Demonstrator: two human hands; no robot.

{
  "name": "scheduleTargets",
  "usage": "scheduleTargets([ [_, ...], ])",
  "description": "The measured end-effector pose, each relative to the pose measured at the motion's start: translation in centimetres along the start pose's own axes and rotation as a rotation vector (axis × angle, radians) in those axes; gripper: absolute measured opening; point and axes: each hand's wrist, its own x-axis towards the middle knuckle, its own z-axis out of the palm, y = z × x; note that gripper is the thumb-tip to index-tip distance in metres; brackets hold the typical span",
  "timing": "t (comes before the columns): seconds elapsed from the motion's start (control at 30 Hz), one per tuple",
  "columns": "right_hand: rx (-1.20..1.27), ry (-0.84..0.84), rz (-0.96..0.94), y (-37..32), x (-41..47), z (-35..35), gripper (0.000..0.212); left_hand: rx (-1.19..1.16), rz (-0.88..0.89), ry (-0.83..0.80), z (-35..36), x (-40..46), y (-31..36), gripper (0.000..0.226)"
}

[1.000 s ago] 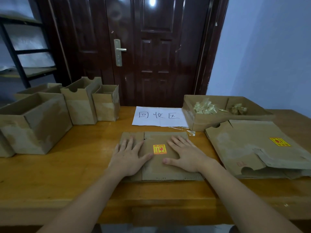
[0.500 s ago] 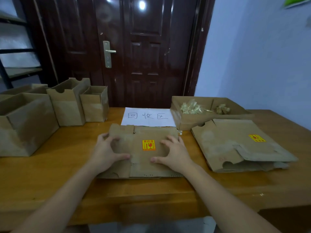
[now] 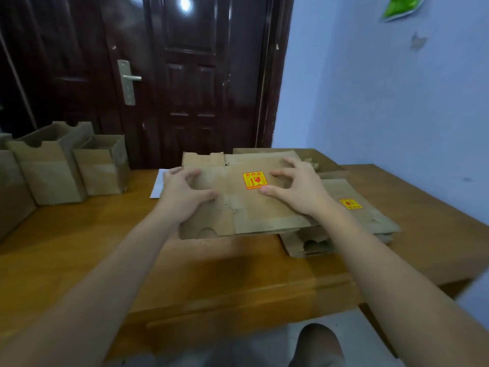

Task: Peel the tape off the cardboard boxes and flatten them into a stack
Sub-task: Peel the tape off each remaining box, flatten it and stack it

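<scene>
Hands [image 3: 185,197] [image 3: 296,189] grip flat box [image 3: 254,207], seemingly above stack [image 3: 370,218].

We face a dark brown panelled door [image 3: 190,83] with a silver handle [image 3: 129,82], a lamp's glare [image 3: 185,4] on its upper panel. To its right runs a pale blue wall [image 3: 383,102], scuffed, with a green sheet [image 3: 401,6] pinned high. Below us spreads a wooden tabletop [image 3: 238,274]; beyond its near edge lies grey floor [image 3: 251,348].
</scene>
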Motion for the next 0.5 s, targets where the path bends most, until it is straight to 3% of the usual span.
scheduleTargets([
  [0.13,0.075,0.005,0.118,7.2,-0.3,-5.4,0.074,-0.101,0.004,-0.186,7.7,0.0,3.5,0.081],
  [0.33,0.035,-0.013,0.286,16.8,-0.6,-7.7,0.047,-0.06,0.003,-0.383,18.1,0.3,5.4,0.089],
  [0.4,0.042,-0.026,0.313,18.9,-0.5,-7.0,0.042,0.04,0.03,-0.414,20.3,0.6,4.3,0.091],
  [0.5,0.064,-0.116,0.358,21.3,-0.9,-4.5,0.054,0.455,0.141,-0.346,22.3,0.9,2.0,0.089],
])
